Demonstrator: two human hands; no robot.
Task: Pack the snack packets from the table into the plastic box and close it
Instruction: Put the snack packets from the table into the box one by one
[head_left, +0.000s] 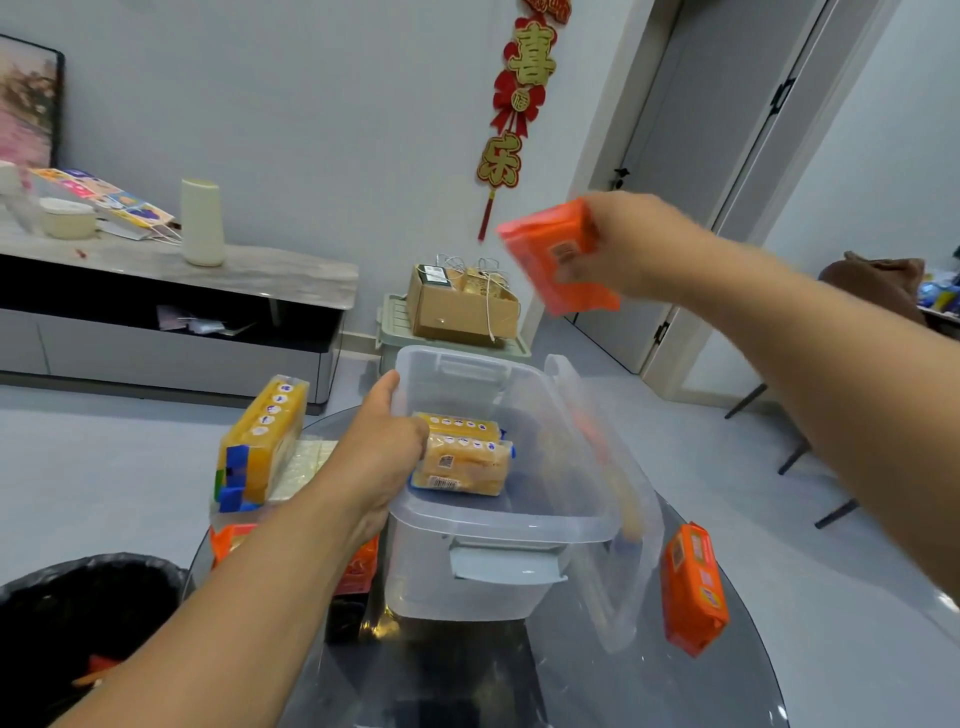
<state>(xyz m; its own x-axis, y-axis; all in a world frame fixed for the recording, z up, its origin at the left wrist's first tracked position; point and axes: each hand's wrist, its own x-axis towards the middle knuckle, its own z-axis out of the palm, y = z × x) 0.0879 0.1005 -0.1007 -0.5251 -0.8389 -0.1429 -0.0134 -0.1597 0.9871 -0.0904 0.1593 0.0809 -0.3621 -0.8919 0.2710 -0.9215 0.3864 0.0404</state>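
Note:
A clear plastic box (498, 525) stands open on the round glass table (597, 691), its lid (608, 499) leaning against its right side. My left hand (384, 457) reaches over the box's left wall and grips a yellow snack packet (467, 465); a second yellow packet (457, 423) lies behind it in the box. My right hand (634, 244) holds an orange snack packet (558, 254) in the air above and beyond the box. Another orange packet (693, 587) rests on the table right of the lid. A yellow packet (262, 441) stands left of the box, with orange packets (231, 538) partly hidden under my left arm.
A black-lined bin (78, 618) stands at the lower left beside the table. Behind the box, a cardboard box (462, 306) sits on a green crate. A low grey cabinet (171, 312) runs along the left wall. Chair legs (795, 457) show at the right.

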